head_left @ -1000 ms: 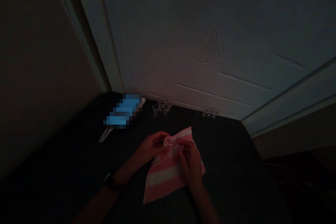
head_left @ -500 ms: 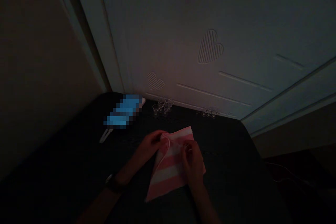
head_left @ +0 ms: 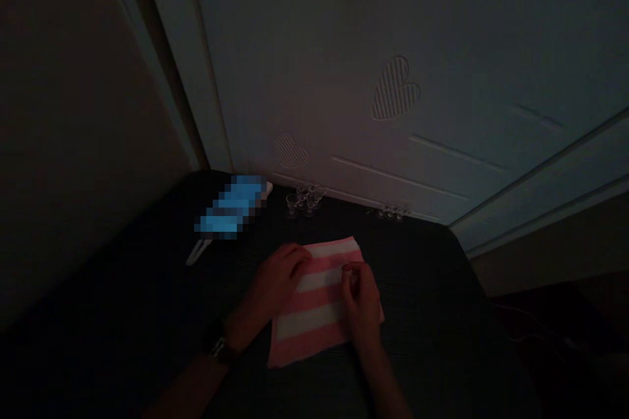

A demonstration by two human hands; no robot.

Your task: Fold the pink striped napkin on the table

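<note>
A pink-and-white striped cloth (head_left: 314, 302) lies spread on the dark table. At its upper left edge is my left hand (head_left: 280, 275), with bent fingers closed on the border; the fingertips partly cover that corner. My right hand (head_left: 362, 298) is over the cloth's right side, its fingers curled round a small clear glass-like thing (head_left: 352, 269). Most of that thing is hidden by the fingers. Beyond the cloth, several tiny stemmed glasses (head_left: 309, 201) stand grouped near the wall.
A blurred, lit blue screen (head_left: 230, 206) with a white strap (head_left: 198, 251) sits at the back left of the table (head_left: 432, 314). More small clear pieces (head_left: 391, 212) lie along the back right. A pale panel with raised hearts (head_left: 396, 90) rises behind.
The cloth's left side, which was folded up by my left hand, now lies flat. My left hand has turned over and rests lower on the edge. My right hand has hardly moved.
</note>
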